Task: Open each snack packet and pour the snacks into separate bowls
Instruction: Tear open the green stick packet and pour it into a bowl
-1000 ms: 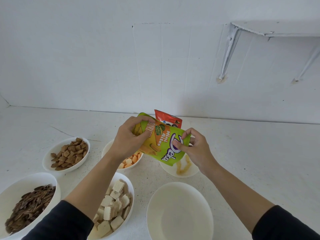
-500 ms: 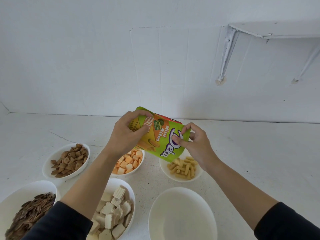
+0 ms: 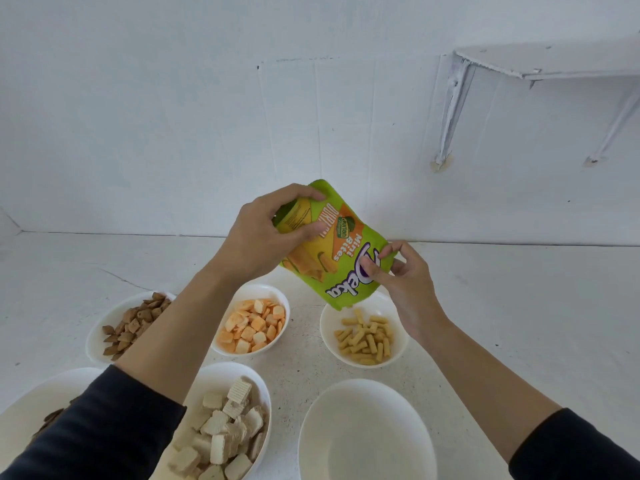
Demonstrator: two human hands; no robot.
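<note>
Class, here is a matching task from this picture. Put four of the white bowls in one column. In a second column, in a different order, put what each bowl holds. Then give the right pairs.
Bowls
1. far-left bowl
2. far-middle bowl
3. far-right bowl
4. near-right bowl

Contents
A. nothing
B. yellow sticks
C. brown pillows
D. orange squares

Pairs: 1-C, 2-D, 3-B, 4-A
</note>
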